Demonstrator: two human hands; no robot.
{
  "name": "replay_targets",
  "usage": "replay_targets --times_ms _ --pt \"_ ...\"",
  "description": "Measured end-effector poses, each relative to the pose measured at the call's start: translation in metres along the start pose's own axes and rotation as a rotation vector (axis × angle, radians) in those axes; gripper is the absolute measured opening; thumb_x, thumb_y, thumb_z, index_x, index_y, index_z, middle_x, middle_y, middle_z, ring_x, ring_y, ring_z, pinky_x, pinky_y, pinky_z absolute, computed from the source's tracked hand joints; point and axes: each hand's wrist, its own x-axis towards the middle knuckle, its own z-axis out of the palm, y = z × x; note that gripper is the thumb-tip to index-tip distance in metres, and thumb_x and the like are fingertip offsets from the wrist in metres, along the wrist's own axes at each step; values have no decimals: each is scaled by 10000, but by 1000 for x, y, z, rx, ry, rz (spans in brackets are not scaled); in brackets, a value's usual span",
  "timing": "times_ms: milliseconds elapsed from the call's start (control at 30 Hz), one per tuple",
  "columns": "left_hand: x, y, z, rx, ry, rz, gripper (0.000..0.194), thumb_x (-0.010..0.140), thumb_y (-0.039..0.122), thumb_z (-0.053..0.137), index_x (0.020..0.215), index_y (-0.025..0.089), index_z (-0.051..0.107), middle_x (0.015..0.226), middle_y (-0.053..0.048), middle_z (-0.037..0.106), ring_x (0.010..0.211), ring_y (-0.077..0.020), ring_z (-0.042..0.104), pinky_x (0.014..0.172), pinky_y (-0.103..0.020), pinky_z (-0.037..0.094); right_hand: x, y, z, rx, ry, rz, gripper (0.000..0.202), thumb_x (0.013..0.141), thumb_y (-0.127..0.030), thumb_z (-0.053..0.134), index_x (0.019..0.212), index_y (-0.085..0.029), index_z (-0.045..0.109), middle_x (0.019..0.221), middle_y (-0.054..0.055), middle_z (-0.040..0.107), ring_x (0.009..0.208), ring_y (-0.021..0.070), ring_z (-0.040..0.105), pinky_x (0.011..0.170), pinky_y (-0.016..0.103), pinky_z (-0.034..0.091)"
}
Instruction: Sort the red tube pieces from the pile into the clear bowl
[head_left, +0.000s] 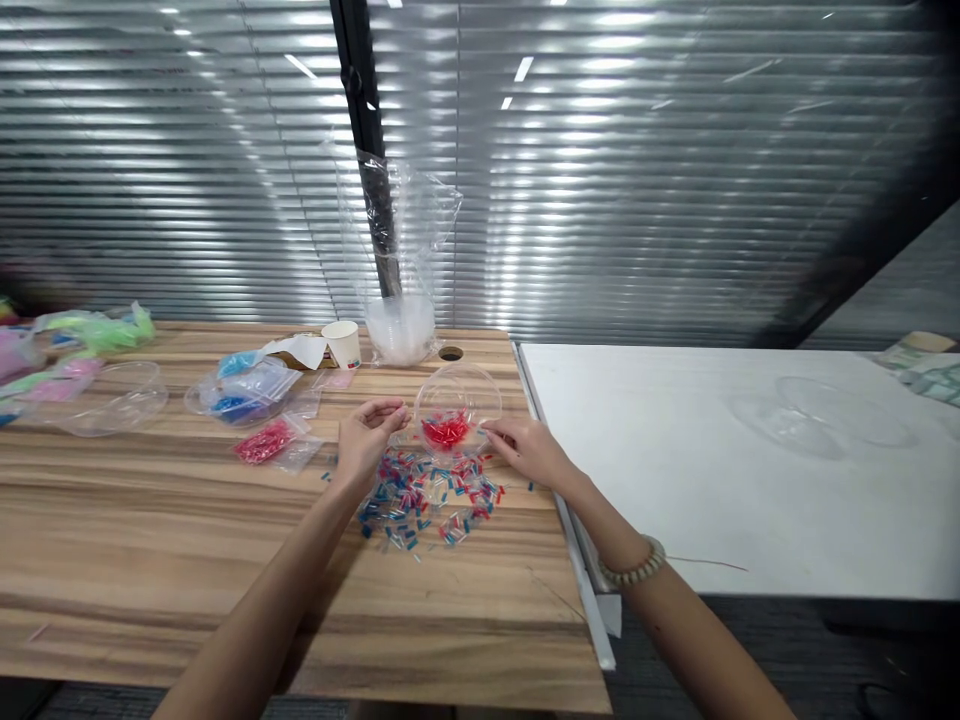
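Observation:
A clear round plastic bowl [480,385] stands on the wooden table with a heap of small red tube pieces [445,430] in it. My left hand [367,437] is just left of the bowl, thumb and fingertips drawn together; whatever they pinch is too small to name. On the bowl's right side, my right hand [529,450] has thumb and forefinger closed close to the rim. A tiny piece may be between them, but I cannot make it out. In front of the bowl, a loose pile of blue, red and clear short tube pieces [405,495] spreads between my forearms.
Left of my left hand lie a bag of red pieces [264,441] and a clear dish with blue-filled bags [240,390]. Behind stand a paper cup [342,345] and a tub in clear plastic [403,328]. A white table [660,470] adjoins on the right.

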Motion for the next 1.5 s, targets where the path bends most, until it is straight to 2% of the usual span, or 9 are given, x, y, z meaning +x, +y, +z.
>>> replay_targets --times_ms 400,733,967,1200,1500 --pt "-2 -10 3 98 -39 5 399 456 372 799 727 123 646 679 -36 649 626 -140 596 629 -255 490 1 -3 -2 -42 -14 -12 278 881 -188 441 1087 -199 627 982 38 686 879 179 625 765 287 466" --pt "-5 -7 4 111 -60 16 417 469 412 793 731 123 646 684 -45 653 633 -153 603 617 -261 499 1 -3 -3 -40 -26 3 265 889 -203 438 1061 -207 639 977 37 685 882 170 623 776 280 463" --pt "-1 -15 3 128 -119 23 405 513 418 773 768 129 651 701 -50 663 632 -161 611 621 -268 502 0 -3 -4 -18 -31 25 287 881 -195 450 1120 -212 608 1072 32 660 927 174 621 795 287 474" --pt "-2 -18 3 255 -201 107 323 591 371 722 807 140 653 718 -57 660 672 -173 616 628 -268 509 0 -3 -5 18 -23 9 313 883 -181 443 1154 -237 590 1144 24 627 1010 177 597 856 309 471" --pt "-7 -25 8 366 -345 201 137 668 280 638 747 170 660 705 -43 674 641 -180 627 620 -270 491 1 -5 -7 -15 -32 22 299 898 -202 426 1136 -217 605 1063 33 663 942 181 615 812 304 477"
